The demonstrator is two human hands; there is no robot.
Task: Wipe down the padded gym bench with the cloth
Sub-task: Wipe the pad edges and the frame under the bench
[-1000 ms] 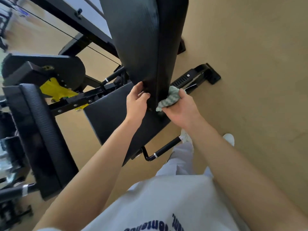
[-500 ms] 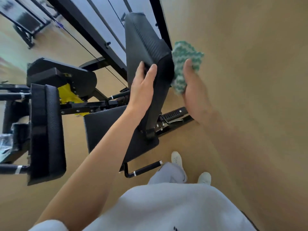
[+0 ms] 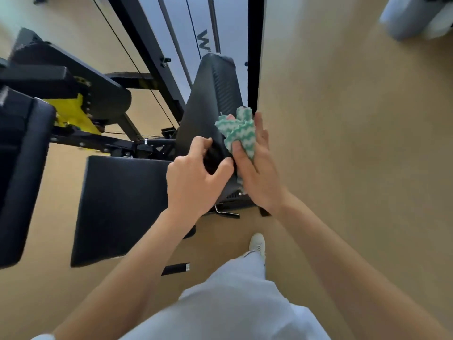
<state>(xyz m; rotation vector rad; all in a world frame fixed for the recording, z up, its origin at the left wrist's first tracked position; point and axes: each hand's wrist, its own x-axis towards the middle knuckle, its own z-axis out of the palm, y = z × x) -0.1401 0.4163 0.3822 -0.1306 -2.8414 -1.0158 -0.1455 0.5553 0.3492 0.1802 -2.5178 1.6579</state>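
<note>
The black padded bench stands in the middle of the head view, its backrest [image 3: 215,94] raised steeply and its flat seat pad [image 3: 122,207] below to the left. My left hand [image 3: 196,180] grips the lower edge of the backrest, fingers curled around the padding. My right hand [image 3: 257,168] presses a green-and-white zigzag cloth [image 3: 239,132] flat against the right side of the backrest, just above my left hand. Part of the cloth is bunched over my fingertips.
A second black pad [image 3: 22,173] on a machine with a yellow part [image 3: 73,111] stands at the left. Black frame posts [image 3: 253,50] and cables rise behind the bench. My white shoe [image 3: 257,244] rests on the tan floor near the bench foot [image 3: 175,268].
My right hand with the cloth has slid down the backrest's side from its top toward the lower end. My left hand shifted down too and still grips the pad. The view has tilted.
</note>
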